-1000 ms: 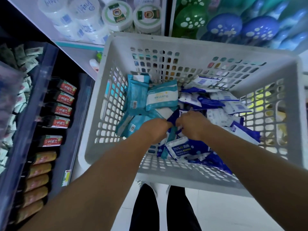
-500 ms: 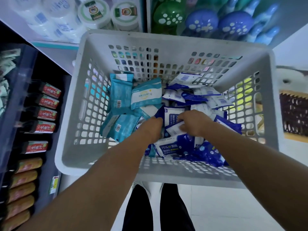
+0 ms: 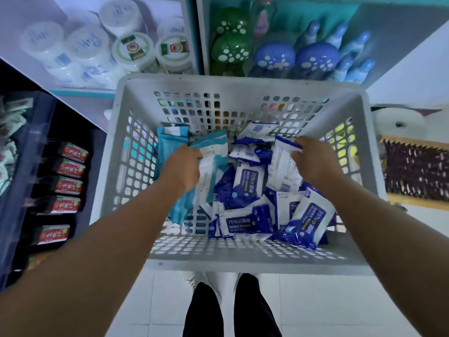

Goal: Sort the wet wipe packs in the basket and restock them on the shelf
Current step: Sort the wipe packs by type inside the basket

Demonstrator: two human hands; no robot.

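Note:
A white perforated basket [image 3: 240, 85] holds wet wipe packs. Teal packs [image 3: 171, 139] lie on its left side and several dark blue and white packs [image 3: 247, 184] are heaped on its right side. My left hand [image 3: 181, 167] is inside the basket and grips a teal and white pack [image 3: 213, 149]. My right hand [image 3: 313, 161] grips a white and blue pack [image 3: 283, 166], lifted above the blue heap. Both forearms reach in over the near rim.
White tubs [image 3: 85, 48] and green and blue bottles [image 3: 274, 55] fill shelves beyond the basket. A dark rack with red-labelled bottles [image 3: 69, 186] stands at the left. A wicker item [image 3: 418, 173] lies at the right. My legs [image 3: 230, 310] stand on white floor tiles below.
My hands were together at the middle of the heap; now they have spread apart, the left carrying a teal pack leftward and the right lifting a white and blue pack rightward.

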